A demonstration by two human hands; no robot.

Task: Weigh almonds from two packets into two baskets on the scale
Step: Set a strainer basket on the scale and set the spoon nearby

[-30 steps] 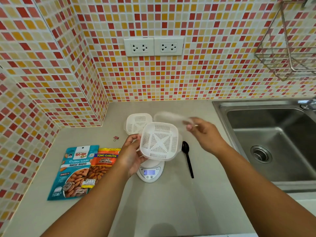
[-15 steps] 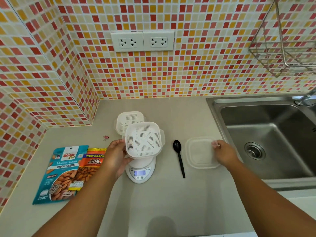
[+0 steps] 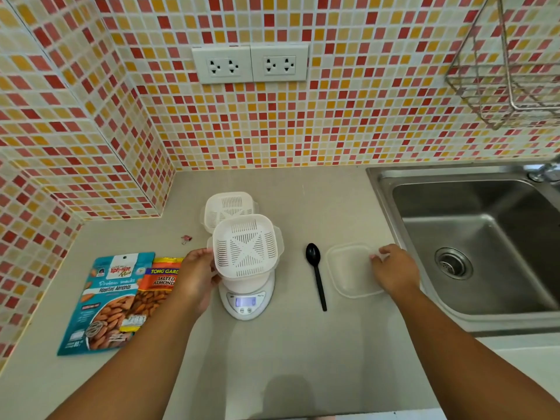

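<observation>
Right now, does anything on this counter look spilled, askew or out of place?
Nothing spilled or damaged. The front basket sits slightly tilted on the scale, steadied by the left hand. A small pink scrap lies loose on the counter behind the packets; what it is cannot be told.

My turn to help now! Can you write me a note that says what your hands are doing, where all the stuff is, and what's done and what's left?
Left hand: holds the side of the front basket, which sits on the scale.
Right hand: fingers on the clear lid, which lies flat on the counter between the spoon and the sink.
Second basket: just behind the first.
Blue packet and orange packet: left of the scale, overlapping; cannot tell if opened.
Done: lid off, one basket on the scale.
Left: no almonds in either basket yet; weigh almonds from both packets into them.
</observation>
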